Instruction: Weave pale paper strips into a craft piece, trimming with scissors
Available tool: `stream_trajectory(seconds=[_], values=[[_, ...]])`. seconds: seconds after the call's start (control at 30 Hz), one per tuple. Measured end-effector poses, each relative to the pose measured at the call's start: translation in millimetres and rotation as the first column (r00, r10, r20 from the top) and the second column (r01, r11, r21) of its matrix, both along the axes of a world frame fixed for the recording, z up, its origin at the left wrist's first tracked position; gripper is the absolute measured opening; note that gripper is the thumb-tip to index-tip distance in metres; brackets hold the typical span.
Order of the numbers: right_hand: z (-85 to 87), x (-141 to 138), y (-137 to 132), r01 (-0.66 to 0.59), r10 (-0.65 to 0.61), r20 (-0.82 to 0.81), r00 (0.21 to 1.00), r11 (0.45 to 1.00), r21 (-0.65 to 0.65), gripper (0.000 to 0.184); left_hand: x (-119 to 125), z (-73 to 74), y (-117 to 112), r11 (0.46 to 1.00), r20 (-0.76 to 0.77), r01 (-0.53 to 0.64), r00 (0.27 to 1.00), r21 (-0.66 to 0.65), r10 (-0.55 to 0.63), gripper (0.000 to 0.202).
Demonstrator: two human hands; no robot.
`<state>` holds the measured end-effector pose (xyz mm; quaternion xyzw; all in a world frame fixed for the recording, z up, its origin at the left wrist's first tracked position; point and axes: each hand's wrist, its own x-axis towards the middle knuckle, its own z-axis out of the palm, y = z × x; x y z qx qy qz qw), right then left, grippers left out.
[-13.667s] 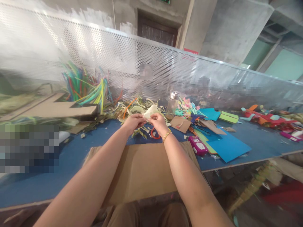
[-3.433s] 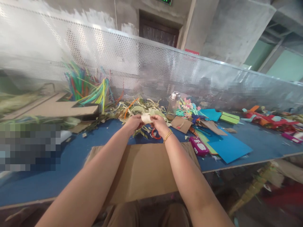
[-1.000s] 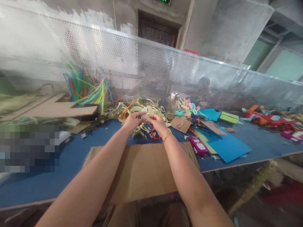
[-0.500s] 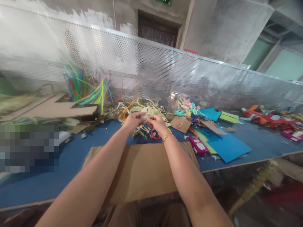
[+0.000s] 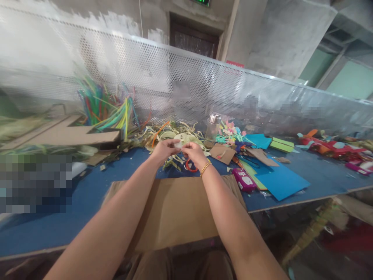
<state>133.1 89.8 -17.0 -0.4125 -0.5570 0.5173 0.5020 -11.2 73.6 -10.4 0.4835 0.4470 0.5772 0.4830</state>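
My left hand [image 5: 166,149] and my right hand [image 5: 194,151] meet above the far edge of a cardboard sheet [image 5: 180,210]. Thumb and fingers of both are pinched together on a small pale piece [image 5: 178,144], whose kind is too blurred to make out. Just behind the fingertips lies a heap of pale green and cream strips [image 5: 190,137]. An orange-red ring [image 5: 190,165] shows below my right hand, close to the wrist with the gold bracelet.
A glass bottle [image 5: 212,126] stands behind the strips. Rightward lie a purple pack [image 5: 244,179], blue paper [image 5: 284,181] and pink paper flowers [image 5: 230,130]. Coloured pipe cleaners [image 5: 100,105] and a cut cardboard box [image 5: 64,134] sit at left. Perforated metal panels [image 5: 145,74] border the table's back.
Both hands stay in nearly the same place. The pale piece between the fingertips has shifted slightly and shows less of itself.
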Motion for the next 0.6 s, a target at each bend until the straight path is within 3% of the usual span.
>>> stream_trajectory(seconds=[0.4, 0.6], values=[[-4.0, 2.7, 5.4, -0.091, 0.091, -0.003, 0.996, 0.994, 0.054, 0.010, 3.4, 5.4, -4.9, 0.999, 0.054, -0.005, 0.998, -0.042, 0.007, 0.045], [-5.1, 4.0, 5.5, -0.123, 0.119, 0.037, 0.992, 0.986, 0.114, 0.021, 0.2, 5.0, -2.5, 0.997, 0.059, -0.028, 0.998, -0.076, 0.032, 0.040]])
